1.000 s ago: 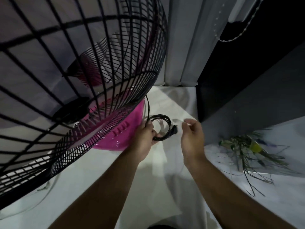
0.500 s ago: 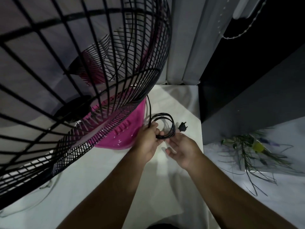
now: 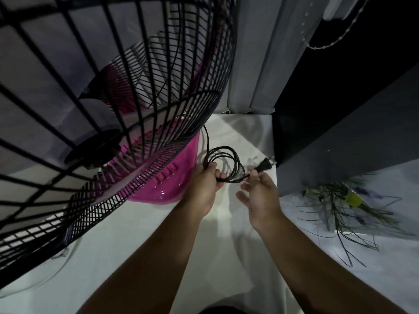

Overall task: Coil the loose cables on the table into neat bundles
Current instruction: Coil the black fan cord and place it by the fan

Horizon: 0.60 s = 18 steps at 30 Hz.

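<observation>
A black power cable [image 3: 235, 159] is wound into a small coil of several loops just above the white cloth-covered table [image 3: 145, 241]. My left hand [image 3: 204, 184] grips the coil at its left and lower side. The cable's free end leaves the coil to the right and ends in a black two-pin plug [image 3: 264, 166]. My right hand [image 3: 260, 193] pinches the cable just behind the plug with thumb and forefinger, the other fingers spread. One strand runs up from the coil behind the fan's pink base [image 3: 167, 177].
A large black wire fan guard [image 3: 113, 109] fills the left and top and overhangs the table. A dark cabinet [image 3: 340, 143] stands close on the right. Green stems with a yellow bit [image 3: 347, 200] lie on a lower white surface at right. Pale curtains hang behind.
My right hand has moved from under the coil to the right and taken the cable end by the plug. The plug now points right. My left hand keeps its hold on the coil.
</observation>
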Each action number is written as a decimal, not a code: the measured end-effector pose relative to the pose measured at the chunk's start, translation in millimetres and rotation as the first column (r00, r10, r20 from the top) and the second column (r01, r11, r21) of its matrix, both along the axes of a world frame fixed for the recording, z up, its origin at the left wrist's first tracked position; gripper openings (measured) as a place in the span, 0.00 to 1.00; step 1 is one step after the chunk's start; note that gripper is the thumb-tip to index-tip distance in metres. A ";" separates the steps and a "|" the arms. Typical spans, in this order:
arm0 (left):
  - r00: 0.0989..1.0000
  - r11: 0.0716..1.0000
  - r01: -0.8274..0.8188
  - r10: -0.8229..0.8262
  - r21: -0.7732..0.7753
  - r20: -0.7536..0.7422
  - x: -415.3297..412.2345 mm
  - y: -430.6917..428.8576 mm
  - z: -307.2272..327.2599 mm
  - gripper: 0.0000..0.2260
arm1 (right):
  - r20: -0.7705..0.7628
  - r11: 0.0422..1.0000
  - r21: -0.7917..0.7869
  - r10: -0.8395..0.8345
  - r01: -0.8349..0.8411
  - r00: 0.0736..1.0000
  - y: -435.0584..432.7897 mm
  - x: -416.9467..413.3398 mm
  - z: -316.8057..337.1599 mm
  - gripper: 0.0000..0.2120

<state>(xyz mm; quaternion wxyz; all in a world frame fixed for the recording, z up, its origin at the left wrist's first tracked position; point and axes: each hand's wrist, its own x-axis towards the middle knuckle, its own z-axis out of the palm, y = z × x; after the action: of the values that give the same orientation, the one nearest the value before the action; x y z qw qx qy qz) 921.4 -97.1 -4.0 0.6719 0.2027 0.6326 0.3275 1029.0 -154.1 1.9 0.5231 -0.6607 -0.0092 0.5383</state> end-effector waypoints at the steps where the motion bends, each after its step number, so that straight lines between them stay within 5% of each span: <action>1: 0.999 1.000 0.009 -0.009 0.009 -0.052 2.6 -0.3 -0.9 0.05 | 0.087 0.998 0.051 0.042 -0.046 0.995 -1.5 -1.0 0.1 0.11; 8: 0.972 0.998 0.051 -0.056 -0.028 -0.227 7.1 4.8 -8.9 0.13 | 0.446 0.890 0.207 0.284 -0.406 0.849 -5.6 3.2 5.0 0.15; 12: 0.972 0.999 0.051 -0.050 -0.003 -0.229 4.8 5.3 -6.9 0.11 | 0.398 0.832 0.215 0.404 -0.512 0.824 -1.1 6.8 13.8 0.23; 18: 0.940 0.983 0.152 -0.112 0.100 -0.323 8.9 1.5 1.2 0.15 | 0.388 0.855 0.231 0.356 -0.464 0.850 4.7 3.3 17.1 0.19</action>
<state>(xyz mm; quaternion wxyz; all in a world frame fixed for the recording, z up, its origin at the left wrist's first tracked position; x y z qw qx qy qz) 930.3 -95.6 -2.8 0.5686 0.3358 0.6954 0.2835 1032.3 -149.4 19.0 0.4839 -0.6312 -0.3258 0.5111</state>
